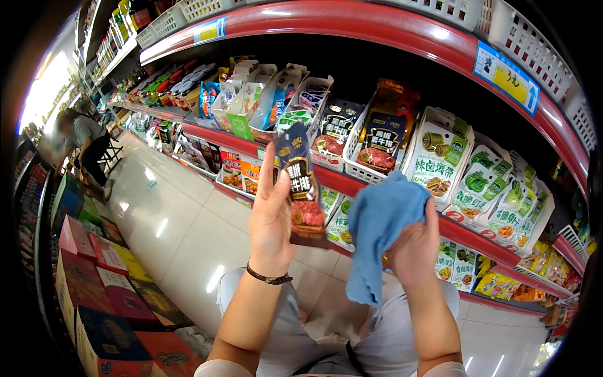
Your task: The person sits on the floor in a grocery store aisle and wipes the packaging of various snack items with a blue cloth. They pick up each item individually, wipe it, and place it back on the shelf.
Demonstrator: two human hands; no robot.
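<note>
My left hand (pixel 272 217) grips a dark Heinz snack packet (pixel 301 188) with a picture of meat on its lower part. The packet is held upright in front of the shelf. A blue cloth (pixel 386 226) hangs from my right hand (pixel 417 249), with the thumb along its edge. Beyond the hands, similar dark packets (pixel 377 141) stand in a white plastic basket (pixel 365 172), and more of them (pixel 337 127) fill a box to its left. White and green packets of pickled vegetables (pixel 435 160) stand to the right.
The red-edged shelf (pixel 344 181) runs across in front of me, under an upper shelf edge (pixel 377 19). Lower packets (pixel 341 226) sit beneath. Stacked gift boxes (pixel 113 330) line the aisle's left side. A person (pixel 87 141) sits farther down the tiled floor (pixel 183 240).
</note>
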